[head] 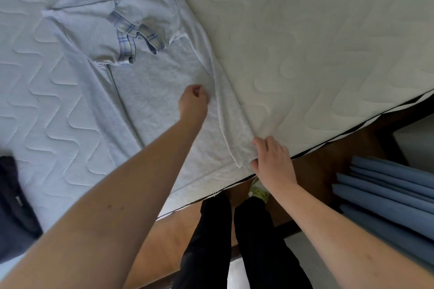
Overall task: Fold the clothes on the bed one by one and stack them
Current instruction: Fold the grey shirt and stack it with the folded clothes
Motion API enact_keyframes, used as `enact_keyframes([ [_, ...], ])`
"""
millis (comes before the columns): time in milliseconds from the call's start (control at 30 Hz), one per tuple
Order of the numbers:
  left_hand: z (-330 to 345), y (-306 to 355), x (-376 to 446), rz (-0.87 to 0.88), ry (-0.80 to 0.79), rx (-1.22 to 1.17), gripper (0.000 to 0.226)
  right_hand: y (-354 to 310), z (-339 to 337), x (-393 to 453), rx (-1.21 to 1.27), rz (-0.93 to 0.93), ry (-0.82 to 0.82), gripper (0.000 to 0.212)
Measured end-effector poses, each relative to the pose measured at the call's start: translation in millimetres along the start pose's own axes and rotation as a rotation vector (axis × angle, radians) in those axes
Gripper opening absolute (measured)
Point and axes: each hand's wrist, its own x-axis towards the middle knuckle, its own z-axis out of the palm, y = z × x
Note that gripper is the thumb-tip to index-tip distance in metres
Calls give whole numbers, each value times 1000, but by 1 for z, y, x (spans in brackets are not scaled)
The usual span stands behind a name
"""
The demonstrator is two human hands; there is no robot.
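A light grey shirt with blue plaid collar and cuffs lies spread on the white quilted mattress, its hem toward me at the bed's edge. One long side is folded inward along the body. My left hand rests with curled fingers on the middle of the shirt, near the folded edge. My right hand pinches the lower corner of the folded flap at the hem, by the mattress edge.
A dark navy folded garment lies at the left edge of the bed. Below the mattress edge are a wooden floor, my legs in black trousers, and blue pleated curtains at the right.
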Motion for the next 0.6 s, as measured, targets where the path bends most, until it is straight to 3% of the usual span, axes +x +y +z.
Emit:
enact_keyframes([
  [100, 4, 24, 38, -34, -91, -72, 19, -1, 4, -2, -12, -3, 10, 38],
  [333, 2, 57, 77, -148, -226, -45, 31, 4, 9, -6, 79, 129, -3, 29],
  [600, -23, 37, 85, -65, -55, 99, 30, 6, 10, -7, 49, 127, -81, 15],
])
